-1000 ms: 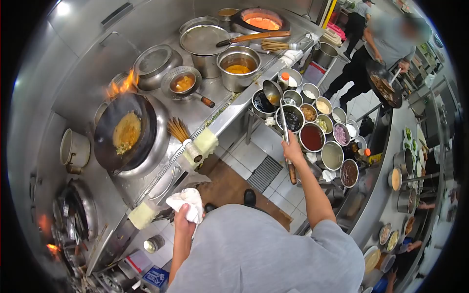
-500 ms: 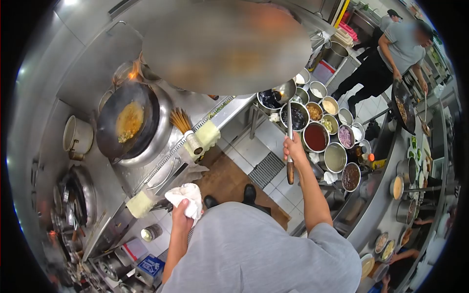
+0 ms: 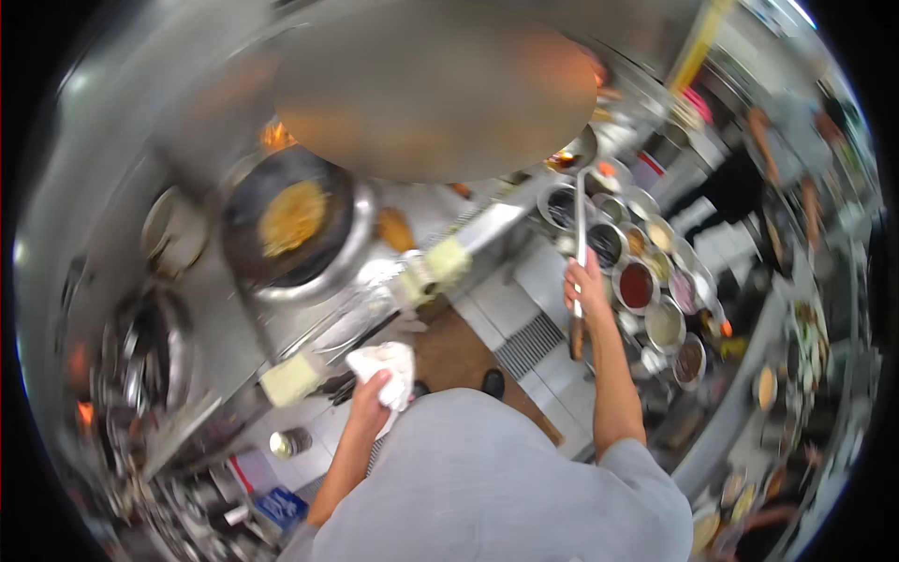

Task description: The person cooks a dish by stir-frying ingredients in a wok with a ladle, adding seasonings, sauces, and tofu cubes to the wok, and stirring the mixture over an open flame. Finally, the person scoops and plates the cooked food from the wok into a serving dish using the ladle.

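My right hand [image 3: 587, 284] is wrapped round the handle of a long metal ladle [image 3: 580, 211] with a wooden end. The ladle's bowl reaches past the dark-filled pot [image 3: 560, 203] and seems to hold something dark, though it is blurred. In my left hand [image 3: 368, 398] is a bunched white cloth [image 3: 390, 367], held in front of the stove's edge. A black wok [image 3: 245, 215] sits on the round burner ahead of my left hand, with a yellow-brown layer of food [image 3: 293, 217] in it.
Several metal pots, one with red sauce [image 3: 637, 284], crowd the stand at right. A brush [image 3: 395, 229] and yellow cloth [image 3: 448, 259] lie by the stove edge. Flame [image 3: 277, 134] rises behind the wok. A person [image 3: 791, 140] stands at far right. A grey blur hides the top middle.
The view has swung, shifting the scene mostly rightward. The ladle's bowl has moved from over the dark-filled pot to beyond it. Food in the wok looks wider. Both hands keep their holds.
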Available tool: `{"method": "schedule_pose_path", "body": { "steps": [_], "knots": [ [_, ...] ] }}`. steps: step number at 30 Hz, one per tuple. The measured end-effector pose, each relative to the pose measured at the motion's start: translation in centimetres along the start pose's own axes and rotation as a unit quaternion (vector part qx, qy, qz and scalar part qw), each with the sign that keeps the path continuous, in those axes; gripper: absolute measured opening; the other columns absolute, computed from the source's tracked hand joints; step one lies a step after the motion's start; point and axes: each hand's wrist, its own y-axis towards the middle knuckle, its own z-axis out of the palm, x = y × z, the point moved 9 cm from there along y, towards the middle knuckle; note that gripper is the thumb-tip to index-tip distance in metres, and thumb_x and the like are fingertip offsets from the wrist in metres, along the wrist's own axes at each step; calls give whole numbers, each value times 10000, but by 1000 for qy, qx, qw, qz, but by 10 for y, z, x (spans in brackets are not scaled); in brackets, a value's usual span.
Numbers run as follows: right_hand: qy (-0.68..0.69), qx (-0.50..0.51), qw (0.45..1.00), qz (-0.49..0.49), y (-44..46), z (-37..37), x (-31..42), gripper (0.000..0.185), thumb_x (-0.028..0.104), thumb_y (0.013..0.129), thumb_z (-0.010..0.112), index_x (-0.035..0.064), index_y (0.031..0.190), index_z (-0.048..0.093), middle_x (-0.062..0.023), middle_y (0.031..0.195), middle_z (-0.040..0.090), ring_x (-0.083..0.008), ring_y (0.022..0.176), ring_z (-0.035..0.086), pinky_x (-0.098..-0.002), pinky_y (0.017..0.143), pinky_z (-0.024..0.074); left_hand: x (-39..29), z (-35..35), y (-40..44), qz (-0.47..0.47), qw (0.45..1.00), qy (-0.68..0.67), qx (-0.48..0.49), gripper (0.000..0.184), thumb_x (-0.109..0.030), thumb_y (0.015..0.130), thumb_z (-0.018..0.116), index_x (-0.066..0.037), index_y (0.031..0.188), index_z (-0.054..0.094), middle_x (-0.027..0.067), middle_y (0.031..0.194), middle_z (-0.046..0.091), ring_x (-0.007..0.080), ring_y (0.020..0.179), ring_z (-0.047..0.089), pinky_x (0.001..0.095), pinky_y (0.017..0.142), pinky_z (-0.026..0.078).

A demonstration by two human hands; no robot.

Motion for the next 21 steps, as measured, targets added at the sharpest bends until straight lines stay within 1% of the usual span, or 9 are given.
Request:
{"method": "schedule_pose_path", "body": {
  "steps": [7,9,10,11,14,15,16,19,21],
  "knots": [
    [-61,142,985,72,7,280,-42,455,119,946,490,156,1363,313,20,622,387,-72,397,363,-240,313,328,-42,-77,-12,39,995,-88,-2,420,-203,870,623,-23,1219,476,129,991,623,250,837,644,412,613,573],
    [-198,226,954,-2,54,356,-84,560,165,920,559,97,1416,308,-5,642,475,-98,431,432,-276,358,379,-44,-103,-12,46,994,-91,-33,424,-237,883,599,-7,1219,483,156,1030,627,276,900,642,428,648,565],
    [-307,184,922,-151,85,380,-102,566,178,903,584,65,1402,343,-60,721,556,-136,465,494,-298,415,426,-52,-106,-14,47,993,-110,-18,401,-238,885,597,-13,1200,492,145,999,623,265,878,640,426,651,566],
    [-447,120,821,-335,94,400,-104,566,175,887,600,52,1387,366,-101,821,603,-179,490,534,-308,464,453,-55,-111,-13,48,993,-111,-15,401,-238,885,597,-13,1200,492,145,999,623,265,878,640,426,651,566],
    [-397,110,890,-195,69,424,-97,449,190,914,580,62,1319,433,-50,780,558,-148,456,487,-292,429,435,-82,-139,4,88,989,-100,-62,393,-243,889,597,-28,1200,487,113,955,613,250,847,634,428,658,569],
    [-229,177,956,-38,46,421,-102,366,214,934,565,76,1258,466,-22,740,516,-116,441,449,-276,408,417,-87,-145,17,80,990,-101,-54,393,-243,889,597,-28,1200,487,113,955,613,250,847,634,428,658,569],
    [-45,228,965,120,19,420,-113,291,239,954,551,90,1198,499,6,700,474,-85,425,410,-260,388,398,-93,-153,36,96,992,-54,-55,396,-253,894,596,-32,1203,484,110,982,612,244,861,633,430,655,570],
    [145,278,921,230,-29,382,-115,198,279,990,502,121,1108,512,39,660,389,-33,414,337,-230,360,357,-103,-131,90,90,996,2,-2,453,-378,956,524,-45,1258,471,110,1116,607,241,969,624,443,736,566],
    [192,284,909,239,-61,355,-114,216,297,999,483,125,1125,509,42,660,391,-22,412,333,-227,357,344,-112,-72,107,77,993,-77,55,570,-528,973,414,-41,1260,490,85,1123,619,211,984,621,420,780,540]
  ]
}}
